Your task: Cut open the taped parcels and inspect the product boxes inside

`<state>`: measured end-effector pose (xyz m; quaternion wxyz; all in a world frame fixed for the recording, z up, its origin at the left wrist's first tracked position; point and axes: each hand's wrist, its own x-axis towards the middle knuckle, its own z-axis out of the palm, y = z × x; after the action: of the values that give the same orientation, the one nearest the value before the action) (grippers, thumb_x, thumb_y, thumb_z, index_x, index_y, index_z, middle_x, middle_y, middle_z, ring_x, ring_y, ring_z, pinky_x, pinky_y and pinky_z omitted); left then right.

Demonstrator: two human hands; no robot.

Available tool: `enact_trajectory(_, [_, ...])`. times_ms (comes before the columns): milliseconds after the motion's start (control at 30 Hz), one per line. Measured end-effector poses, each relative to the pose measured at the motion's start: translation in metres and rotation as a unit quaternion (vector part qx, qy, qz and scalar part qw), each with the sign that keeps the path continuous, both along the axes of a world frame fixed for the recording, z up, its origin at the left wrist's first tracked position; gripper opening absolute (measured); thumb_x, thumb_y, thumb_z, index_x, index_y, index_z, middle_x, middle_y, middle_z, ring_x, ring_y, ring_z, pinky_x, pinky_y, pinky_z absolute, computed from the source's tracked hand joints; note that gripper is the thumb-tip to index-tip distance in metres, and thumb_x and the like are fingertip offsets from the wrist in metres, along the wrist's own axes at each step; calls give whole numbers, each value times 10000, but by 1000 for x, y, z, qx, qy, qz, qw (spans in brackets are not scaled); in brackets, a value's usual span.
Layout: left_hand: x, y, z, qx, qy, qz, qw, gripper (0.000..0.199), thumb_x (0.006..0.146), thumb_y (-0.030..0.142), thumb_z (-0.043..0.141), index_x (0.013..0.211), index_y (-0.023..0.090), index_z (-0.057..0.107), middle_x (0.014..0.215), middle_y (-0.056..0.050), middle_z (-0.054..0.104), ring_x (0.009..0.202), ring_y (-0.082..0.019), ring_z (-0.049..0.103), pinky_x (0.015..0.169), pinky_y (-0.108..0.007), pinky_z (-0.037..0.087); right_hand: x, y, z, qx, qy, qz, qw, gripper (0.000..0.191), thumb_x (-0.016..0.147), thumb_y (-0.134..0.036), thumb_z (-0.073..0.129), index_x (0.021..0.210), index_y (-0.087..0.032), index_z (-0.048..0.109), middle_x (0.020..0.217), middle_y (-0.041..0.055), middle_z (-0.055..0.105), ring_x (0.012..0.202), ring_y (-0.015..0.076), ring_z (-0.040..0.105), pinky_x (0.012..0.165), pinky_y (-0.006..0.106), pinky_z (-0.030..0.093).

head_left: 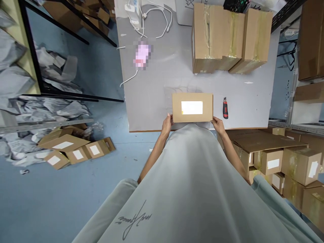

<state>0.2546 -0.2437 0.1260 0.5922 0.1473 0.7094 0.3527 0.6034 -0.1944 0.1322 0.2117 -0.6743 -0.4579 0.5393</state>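
Note:
A closed brown cardboard box (177, 107) with a white label (191, 107) lies at the front edge of the grey table (157, 87). My left hand (167, 124) grips its left side near the lower corner, and my right hand (218, 125) grips the lower right corner. The fingers are partly hidden behind the box. To the right of the box, apart from my right hand, rests a red and black utility knife (225, 108). Behind the box, a thin clear plastic piece (170, 91) seems to lie on the tabletop.
Taped cartons (210, 37) stand at the back right of the table. A white power strip (134, 13), cables and a blurred pink object (142, 55) are at the back left. Stacked boxes (301, 162) fill the lower right; more boxes (78, 153) and grey parcels lie left.

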Motion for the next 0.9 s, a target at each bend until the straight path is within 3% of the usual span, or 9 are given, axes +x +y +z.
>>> enact_trajectory(167, [-2, 6, 12, 41, 27, 10, 999, 859, 1109, 867, 391, 1389, 166, 801, 1454, -212, 802, 1493, -377, 696, 1235, -532, 585, 3, 9, 15, 30, -9, -1, 1000, 360, 786, -412, 734, 1042, -221, 899, 1276, 119, 881, 1361, 389, 756, 1274, 628, 546])
enact_trajectory(300, [-8, 15, 31, 101, 49, 32, 993, 941, 1066, 930, 406, 1348, 128, 809, 1381, -235, 820, 1416, -376, 745, 1239, -530, 582, 8, 20, 35, 82, 6, -10, 997, 407, 879, -509, 785, 1116, -206, 915, 1326, 137, 860, 1346, 372, 765, 1257, 599, 571])
enact_trajectory(433, [-8, 25, 52, 157, 46, 34, 986, 868, 1085, 890, 445, 1279, 141, 836, 1367, -203, 832, 1353, -348, 775, 1248, -518, 581, 13, 34, 52, 122, 5, -29, 992, 432, 970, -550, 779, 1221, -223, 911, 1354, 111, 856, 1345, 347, 771, 1263, 587, 573])
enact_trajectory(533, [-6, 28, 58, 151, 40, 24, 987, 791, 1092, 844, 505, 1255, 147, 841, 1349, -194, 839, 1347, -345, 777, 1250, -520, 579, 14, 42, 57, 118, 6, -29, 993, 421, 974, -544, 777, 1209, -222, 913, 1326, 108, 863, 1328, 350, 780, 1246, 594, 589])
enact_trajectory(733, [-5, 22, 41, 151, 8, -4, 988, 707, 1066, 791, 612, 1390, 192, 799, 1560, -181, 760, 1434, -350, 737, 1222, -512, 598, 14, 43, 38, 82, 39, -14, 996, 588, 958, -618, 791, 1372, -206, 852, 1471, 135, 820, 1398, 356, 753, 1286, 592, 557])
enact_trajectory(900, [-15, 25, -3, 139, 29, -4, 990, 600, 1056, 678, 654, 1398, 202, 780, 1573, -178, 751, 1366, -337, 771, 1204, -531, 614, 22, 42, 2, 53, 26, -51, 997, 630, 933, -598, 734, 1405, -188, 808, 1515, 189, 789, 1409, 380, 743, 1231, 619, 593])
